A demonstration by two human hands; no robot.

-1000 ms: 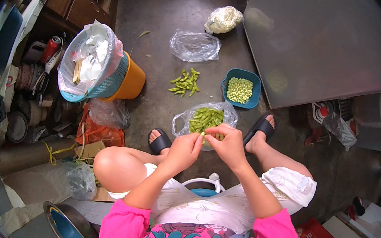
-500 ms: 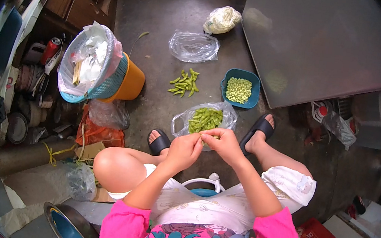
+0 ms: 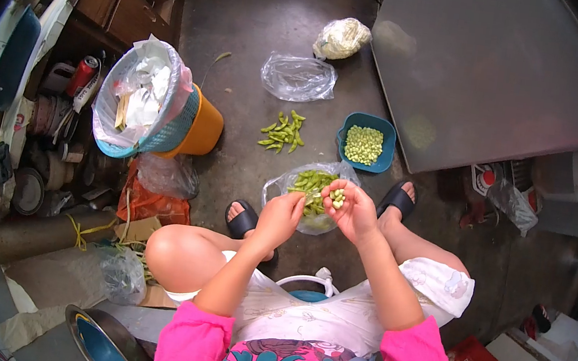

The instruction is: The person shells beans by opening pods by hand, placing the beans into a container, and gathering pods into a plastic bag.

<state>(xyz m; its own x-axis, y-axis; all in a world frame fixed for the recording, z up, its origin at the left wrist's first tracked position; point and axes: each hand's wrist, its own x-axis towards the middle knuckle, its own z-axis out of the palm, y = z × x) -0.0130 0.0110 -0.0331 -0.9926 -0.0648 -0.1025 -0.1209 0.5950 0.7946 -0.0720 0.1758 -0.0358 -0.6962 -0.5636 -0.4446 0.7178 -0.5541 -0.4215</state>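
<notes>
Bean pods (image 3: 312, 180) fill an open clear bag (image 3: 316, 227) at 12 o'clock, just beyond the hands. Shelling looks to be the step in hand: the right hand (image 3: 355, 214) curls palm-up around a few loose beans (image 3: 336, 199), while the left hand (image 3: 281, 212) has its fingertips pinched, apparently on a pod or husk too small to tell. Any next move calls for a level palm, lest beans spill. At 1 o'clock, a blue bowl (image 3: 382, 164) holds shelled beans (image 3: 363, 145); at 10, a lined basket (image 3: 175, 123) holds white waste (image 3: 145, 104).
</notes>
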